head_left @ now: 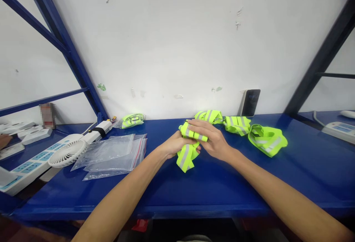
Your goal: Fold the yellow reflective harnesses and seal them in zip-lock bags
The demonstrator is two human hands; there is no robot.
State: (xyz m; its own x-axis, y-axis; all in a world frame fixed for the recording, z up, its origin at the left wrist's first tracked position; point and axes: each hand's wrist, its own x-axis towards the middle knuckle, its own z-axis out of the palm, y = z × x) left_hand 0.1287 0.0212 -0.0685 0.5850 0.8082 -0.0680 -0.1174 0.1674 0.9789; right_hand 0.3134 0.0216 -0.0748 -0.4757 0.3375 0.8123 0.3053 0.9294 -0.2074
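Observation:
Above the middle of the blue table, a neon-yellow reflective strap (186, 157) with grey stripes is bunched between my two hands. My left hand (174, 145) is closed around it from the left and below. Fingers of my right hand (208, 137) wrap over its top and right side. One folded end hangs down below the hands. Right behind and beside them lie more bundled straps: one at the back (209, 116), a folded one (237, 125) and a looser one (267, 139).
Clear zip bags (113, 157) lie in a pile to the left. Behind them rests a packed neon strap (133, 120). A white fan (68, 153) and a power strip (41, 160) occupy the left edge. A phone (252, 102) leans on the wall.

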